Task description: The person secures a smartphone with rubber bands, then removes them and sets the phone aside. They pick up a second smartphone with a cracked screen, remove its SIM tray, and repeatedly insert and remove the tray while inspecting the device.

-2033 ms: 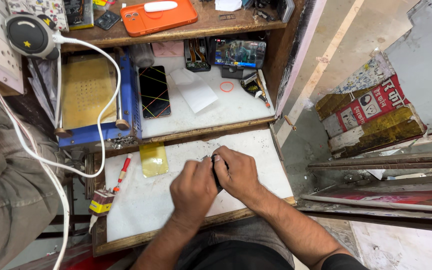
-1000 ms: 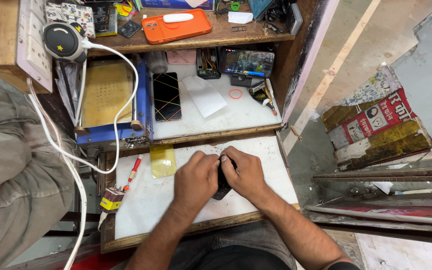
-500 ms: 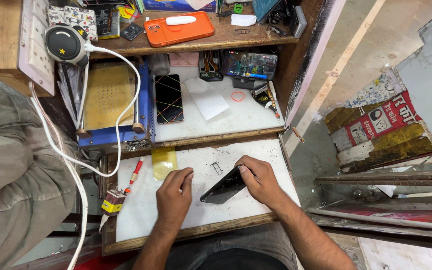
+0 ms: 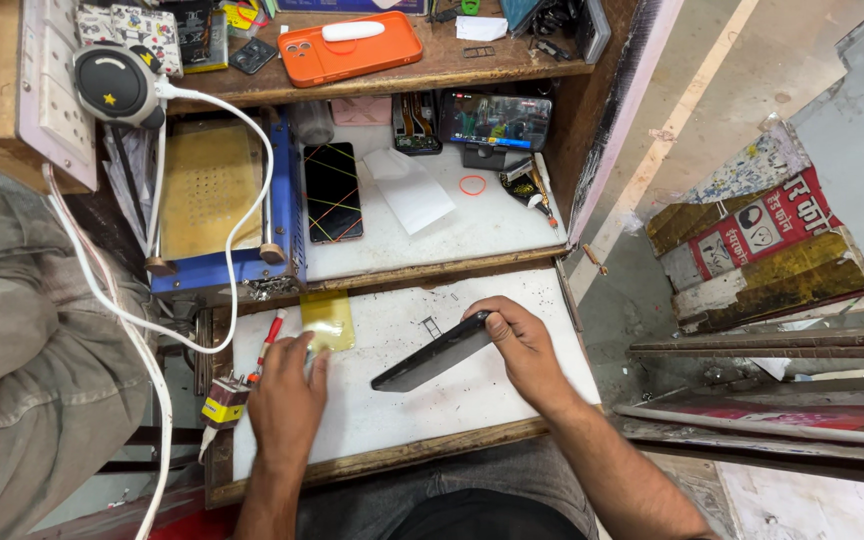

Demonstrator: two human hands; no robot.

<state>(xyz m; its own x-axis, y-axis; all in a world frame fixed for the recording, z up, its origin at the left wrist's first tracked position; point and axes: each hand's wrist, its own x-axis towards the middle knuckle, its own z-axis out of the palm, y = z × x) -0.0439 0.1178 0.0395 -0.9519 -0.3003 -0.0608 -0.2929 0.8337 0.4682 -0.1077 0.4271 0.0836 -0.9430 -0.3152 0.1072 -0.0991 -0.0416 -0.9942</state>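
My right hand point(image 4: 520, 343) grips a black phone point(image 4: 432, 353) by its right end and holds it tilted above the white worktop point(image 4: 402, 410). My left hand point(image 4: 287, 395) rests on the worktop at the left, fingertips touching the lower edge of a yellow square pad point(image 4: 327, 319). A red-handled tool point(image 4: 270, 334) lies just left of that hand. A tiny metal tray piece point(image 4: 433, 327) lies on the worktop above the phone.
A raised white shelf point(image 4: 482, 225) behind carries a cracked phone point(image 4: 332, 191), white paper point(image 4: 408, 190), an orange ring and a propped phone with a lit screen point(image 4: 493, 120). A blue heating plate machine point(image 4: 220, 215) stands at left, crossed by a white cable point(image 4: 142, 330). An orange phone case point(image 4: 350, 46) lies on the wooden shelf. Another person's trouser leg point(image 4: 12, 370) is at far left.
My hands, clasped together on the phone, have separated. The left hand moved left to the yellow pad; the right hand keeps the phone and has tilted it up.
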